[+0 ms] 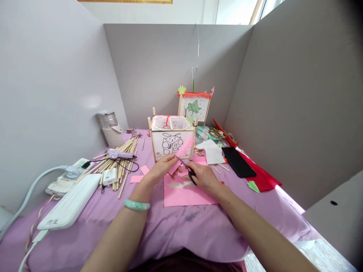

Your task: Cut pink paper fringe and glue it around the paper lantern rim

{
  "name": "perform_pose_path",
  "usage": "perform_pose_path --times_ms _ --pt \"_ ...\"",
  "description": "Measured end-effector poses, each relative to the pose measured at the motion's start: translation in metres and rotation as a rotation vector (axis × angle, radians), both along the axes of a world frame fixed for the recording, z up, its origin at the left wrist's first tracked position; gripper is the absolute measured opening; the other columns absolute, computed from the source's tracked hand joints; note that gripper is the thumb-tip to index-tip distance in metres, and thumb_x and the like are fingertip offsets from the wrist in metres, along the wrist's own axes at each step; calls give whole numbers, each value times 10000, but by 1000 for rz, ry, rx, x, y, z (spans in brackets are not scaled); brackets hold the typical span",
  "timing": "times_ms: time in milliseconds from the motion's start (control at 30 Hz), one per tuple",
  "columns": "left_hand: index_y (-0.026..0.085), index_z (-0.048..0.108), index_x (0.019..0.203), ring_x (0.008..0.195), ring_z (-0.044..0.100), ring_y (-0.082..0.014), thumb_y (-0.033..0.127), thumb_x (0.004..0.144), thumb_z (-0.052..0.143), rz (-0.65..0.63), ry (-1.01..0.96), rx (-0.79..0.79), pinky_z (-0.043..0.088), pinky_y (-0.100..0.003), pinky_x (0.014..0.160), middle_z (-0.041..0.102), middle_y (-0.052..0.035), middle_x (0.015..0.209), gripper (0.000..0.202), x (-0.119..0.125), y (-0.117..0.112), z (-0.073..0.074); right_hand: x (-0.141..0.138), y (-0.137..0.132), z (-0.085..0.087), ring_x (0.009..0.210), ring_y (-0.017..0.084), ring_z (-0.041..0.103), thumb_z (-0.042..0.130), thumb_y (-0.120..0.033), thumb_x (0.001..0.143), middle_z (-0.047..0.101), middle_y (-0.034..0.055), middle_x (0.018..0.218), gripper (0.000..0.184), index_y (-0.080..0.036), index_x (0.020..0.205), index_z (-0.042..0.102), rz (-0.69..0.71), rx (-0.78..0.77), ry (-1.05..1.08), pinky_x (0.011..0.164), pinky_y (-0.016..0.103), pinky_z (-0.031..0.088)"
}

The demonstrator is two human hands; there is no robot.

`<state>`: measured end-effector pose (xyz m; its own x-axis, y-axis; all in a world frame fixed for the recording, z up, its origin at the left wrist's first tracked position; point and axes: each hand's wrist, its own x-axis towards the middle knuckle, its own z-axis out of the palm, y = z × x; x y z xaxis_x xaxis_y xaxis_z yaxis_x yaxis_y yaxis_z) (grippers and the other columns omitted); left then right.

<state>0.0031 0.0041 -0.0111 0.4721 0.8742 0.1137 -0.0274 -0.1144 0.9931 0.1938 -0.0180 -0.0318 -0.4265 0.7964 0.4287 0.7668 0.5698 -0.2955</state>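
Observation:
My left hand (pixel 167 166) pinches a pink paper strip (pixel 185 148) whose upper edge is cut into a fringe. In my right hand (pixel 204 176) is a pair of black-handled scissors (pixel 191 175), with the blades at the strip beside my left fingertips. Below both hands lies a pink sheet (pixel 187 198) with a pale patch on it. Just behind them stands a square lantern (pixel 172 145) of wooden sticks and white panels, a cartoon animal drawn on its front. Small pink paper pieces (pixel 137 178) lie left of my left hand.
A bundle of wooden sticks (pixel 124 166), a glue gun (pixel 121 154), a power strip (pixel 56 185), a white power bank (pixel 70 204) and a bottle (pixel 111 130) occupy the left. At right are a phone (pixel 238 162), red material (pixel 262 175) and gold scissors (pixel 217 133). Another lantern (pixel 195 107) stands behind.

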Motion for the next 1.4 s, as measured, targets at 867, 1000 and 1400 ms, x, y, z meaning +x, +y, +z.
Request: perform_pose_path --times_ms 867,1000,1400 --pt "133 552 830 478 542 -114 398 803 533 -26 71 -48 436 -227 418 634 -47 667 267 3 -6 6 -1 0 1 669 141 576 598 -433 813 632 25 791 302 -171 959 564 2 -12 -34 573 221 327" --pt "136 547 819 462 529 -100 410 804 534 -11 64 -31 422 -212 415 625 -36 657 275 2 -4 6 1 -1 2 679 134 563 608 -456 794 620 18 824 319 -192 967 565 40 -49 12 578 217 336" --pt "146 525 787 492 534 -102 401 827 511 84 26 17 439 -223 436 627 -39 683 258 2 -1 4 2 -1 1 704 138 556 613 -479 785 612 9 827 351 -193 980 551 68 -46 2 596 222 334"
